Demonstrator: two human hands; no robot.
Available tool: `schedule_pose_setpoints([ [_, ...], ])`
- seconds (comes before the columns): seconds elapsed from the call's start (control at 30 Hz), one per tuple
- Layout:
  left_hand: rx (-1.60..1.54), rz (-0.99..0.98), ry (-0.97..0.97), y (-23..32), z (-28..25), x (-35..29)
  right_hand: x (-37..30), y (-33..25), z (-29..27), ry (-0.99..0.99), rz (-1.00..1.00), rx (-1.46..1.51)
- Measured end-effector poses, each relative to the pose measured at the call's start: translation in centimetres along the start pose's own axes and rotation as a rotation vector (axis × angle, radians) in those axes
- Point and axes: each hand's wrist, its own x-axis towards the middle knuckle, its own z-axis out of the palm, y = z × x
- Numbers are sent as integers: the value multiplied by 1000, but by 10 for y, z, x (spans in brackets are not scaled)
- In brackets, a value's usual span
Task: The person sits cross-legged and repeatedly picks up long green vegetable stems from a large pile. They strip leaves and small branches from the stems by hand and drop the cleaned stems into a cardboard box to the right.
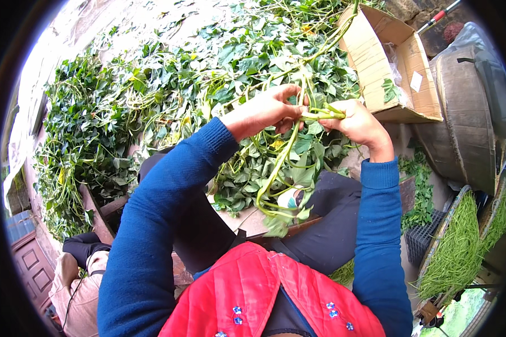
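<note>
A long green leafy vine (281,160) hangs between my hands, its lower end curling down over my lap. My left hand (264,113) is closed around it, thumb and fingers pinching the stem. Close by on the right, my right hand (358,124) grips a small bunch of pale green stalks (325,114), whose ends point toward the left fingers. The fingertips of both hands nearly meet at the stem. Part of the vine runs upward past the hands toward the cardboard box (371,56). Leaves hide some of the stem.
A wide heap of leafy vines (168,84) spreads over the ground ahead. Right of the box stands a large brown round container (461,112). Lower right are a black plastic crate (421,238) and round baskets of thin green stalks (458,247). A person (76,286) sits at lower left.
</note>
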Motion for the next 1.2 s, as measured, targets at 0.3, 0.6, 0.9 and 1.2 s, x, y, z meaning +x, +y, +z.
schedule_pose_setpoints([
  [0.3,-124,10,101,16,-28,-22,-31,24,-29,315,24,298],
  [0.6,-258,182,166,10,-58,-15,-2,-29,39,-170,-113,-256],
  [0.9,-495,386,241,-4,-88,-16,-13,-3,16,67,65,17],
  [1.2,-404,226,358,-14,-55,-10,3,19,10,574,190,246],
])
